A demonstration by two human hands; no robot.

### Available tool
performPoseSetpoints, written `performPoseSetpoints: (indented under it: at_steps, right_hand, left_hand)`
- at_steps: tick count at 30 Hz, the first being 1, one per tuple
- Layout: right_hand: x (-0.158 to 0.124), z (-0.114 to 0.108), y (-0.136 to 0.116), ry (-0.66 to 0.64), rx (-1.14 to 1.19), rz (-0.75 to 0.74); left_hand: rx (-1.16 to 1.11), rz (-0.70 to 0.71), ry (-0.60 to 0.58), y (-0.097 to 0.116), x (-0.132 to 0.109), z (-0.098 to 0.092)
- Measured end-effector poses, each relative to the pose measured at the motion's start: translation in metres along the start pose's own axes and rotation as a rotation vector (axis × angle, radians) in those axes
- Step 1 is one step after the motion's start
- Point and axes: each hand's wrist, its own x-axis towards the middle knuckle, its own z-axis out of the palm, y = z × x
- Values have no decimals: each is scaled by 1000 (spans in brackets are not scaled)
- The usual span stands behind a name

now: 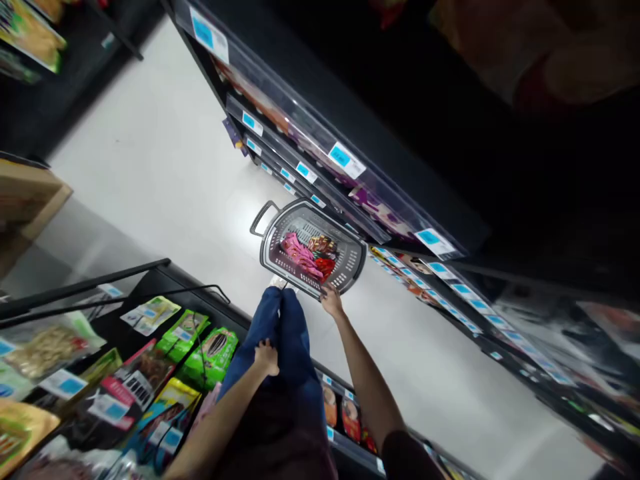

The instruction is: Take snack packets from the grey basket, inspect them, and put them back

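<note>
My right hand is closed on the near edge of a grey shopping basket, at its rim or a handle folded there; I cannot tell which. In the basket lie a pink package, a red package and a brown-and-gold package. One basket handle sticks out at the far left end. In front of my thighs, my left hand has its fingers curled, and nothing shows in it. It is apart from the basket, near my jeans.
A dark shelf unit with price tags rises along the right. On the left, a low shelf holds several snack bags, among them a green bag; a black rail edges it. A cardboard box stands far left. Pale floor runs between.
</note>
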Motion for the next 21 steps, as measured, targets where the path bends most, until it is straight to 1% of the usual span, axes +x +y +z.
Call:
performPoseSetpoints:
  at_steps: [2, 5, 8, 11, 13, 16, 18, 21]
  right_hand:
    - [32, 8, 12, -24, -31, 5]
    - [76, 26, 30, -57, -70, 32]
    - [109, 47, 44, -85, -89, 60]
    - [126, 66, 49, -97, -79, 64]
    - [125, 75, 49, -77, -62, 66]
    - [107, 76, 41, -2, -21, 57]
    - [87, 68, 31, 75, 23, 39]
    - [47, 44, 11, 210, 102, 25]
  left_hand:
    - [30, -68, -112, 2, 18, 10]
    - [25, -90, -226, 9, 36, 21]
    - [7, -107, -289, 12, 43, 28]
    - [-33, -91, -299, 7, 43, 31]
    - [-50, -66, -288, 2, 43, 32]
    - [-88, -54, -249, -6, 42, 34]
    - [-132, -55, -206, -11, 38, 35]
    - [-196, -19, -112, -17, 24, 30]
